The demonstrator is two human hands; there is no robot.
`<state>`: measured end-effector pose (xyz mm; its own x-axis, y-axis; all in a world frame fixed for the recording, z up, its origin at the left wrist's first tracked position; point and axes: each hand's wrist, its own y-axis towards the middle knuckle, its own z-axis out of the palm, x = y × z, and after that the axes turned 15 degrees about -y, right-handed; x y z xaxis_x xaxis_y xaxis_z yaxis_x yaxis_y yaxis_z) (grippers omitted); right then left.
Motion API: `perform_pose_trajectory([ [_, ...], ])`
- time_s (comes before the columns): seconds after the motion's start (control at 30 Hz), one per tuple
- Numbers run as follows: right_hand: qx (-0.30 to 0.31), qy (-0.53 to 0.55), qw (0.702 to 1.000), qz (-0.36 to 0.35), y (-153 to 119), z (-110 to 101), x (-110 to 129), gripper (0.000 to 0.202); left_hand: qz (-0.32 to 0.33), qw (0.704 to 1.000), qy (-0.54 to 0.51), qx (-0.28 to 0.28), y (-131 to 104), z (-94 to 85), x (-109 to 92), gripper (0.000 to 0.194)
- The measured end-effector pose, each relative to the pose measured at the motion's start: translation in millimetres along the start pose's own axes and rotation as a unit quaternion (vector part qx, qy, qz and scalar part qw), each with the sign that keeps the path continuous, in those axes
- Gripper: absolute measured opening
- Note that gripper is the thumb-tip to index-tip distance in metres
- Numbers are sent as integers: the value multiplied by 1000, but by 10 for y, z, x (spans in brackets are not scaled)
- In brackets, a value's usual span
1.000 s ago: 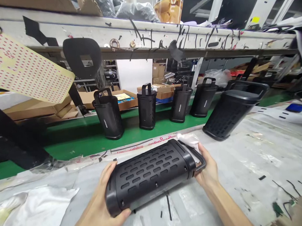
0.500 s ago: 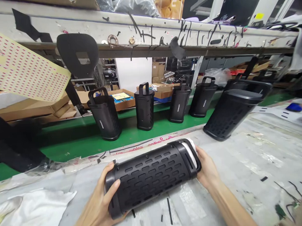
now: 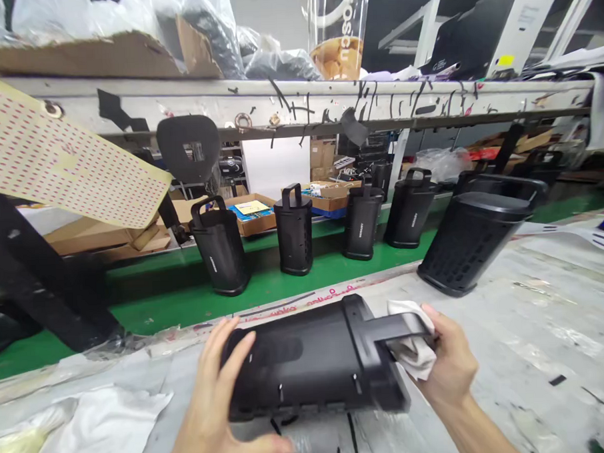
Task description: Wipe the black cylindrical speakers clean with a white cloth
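Note:
A black speaker (image 3: 308, 363) lies on its side on the plastic-covered bench, its smooth back panel facing up and its handle pointing right. My left hand (image 3: 222, 403) grips its left end, fingers spread over the top edge. My right hand (image 3: 451, 363) holds a white cloth (image 3: 412, 348) pressed against the handle end of the speaker.
Several upright black speakers (image 3: 295, 230) stand on the green conveyor belt (image 3: 165, 296) behind. A larger black speaker (image 3: 475, 235) stands at the right on the bench. White cloth (image 3: 98, 432) lies at the lower left. A dotted sticker sheet (image 3: 59, 160) hangs at the upper left.
The speaker has been rolled in my hands: the perforated grille faced up before, now the smooth back does. The white cloth has come out past the handle.

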<state>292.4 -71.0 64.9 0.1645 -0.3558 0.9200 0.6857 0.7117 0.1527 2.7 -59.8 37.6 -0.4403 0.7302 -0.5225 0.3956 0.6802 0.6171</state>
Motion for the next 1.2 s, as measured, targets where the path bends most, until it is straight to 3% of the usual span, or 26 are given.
perform_pose_trajectory([
  [0.1, 78, -13, 996, -45, -171, 241, 267, 50, 75, 997, 12, 14, 232, 63, -281, 128],
  [0.17, 128, 8, 991, -22, -225, 463, 445, 46, 76, 997, -5, -6, 317, 81, -371, 128],
  [0.23, 109, 79, 989, 59, -190, 678, 601, 33, 40, 998, -24, -45, 327, 64, -365, 122],
  [0.33, 15, 185, 973, 136, -38, 867, 754, 26, -1, 995, -52, -85, 269, 0, -230, 119],
  [0.43, -13, 208, 972, 110, 41, 863, 766, 30, -23, 990, -101, -98, 235, -73, -92, 113],
  [0.63, 54, 156, 986, 34, -156, 740, 489, 25, -104, 968, -158, -167, 308, -147, -123, 90],
  [0.77, 32, 109, 993, -40, -299, 728, 348, 39, -117, 966, -155, -171, 323, -150, -166, 87],
  [0.9, 45, 92, 994, -40, -372, 707, 291, 44, -108, 968, -154, -167, 319, -146, -135, 86],
  [1.03, 36, 103, 993, 54, -283, 671, 301, 42, -110, 969, -154, -160, 337, -119, -141, 89],
  [1.1, 60, 87, 981, 164, -194, 631, 331, 32, -139, 969, -120, -167, 326, -70, -189, 96],
  [1.2, 148, 38, 931, 331, -78, 534, 394, 24, -166, 970, -11, -175, 230, 66, -303, 118],
])
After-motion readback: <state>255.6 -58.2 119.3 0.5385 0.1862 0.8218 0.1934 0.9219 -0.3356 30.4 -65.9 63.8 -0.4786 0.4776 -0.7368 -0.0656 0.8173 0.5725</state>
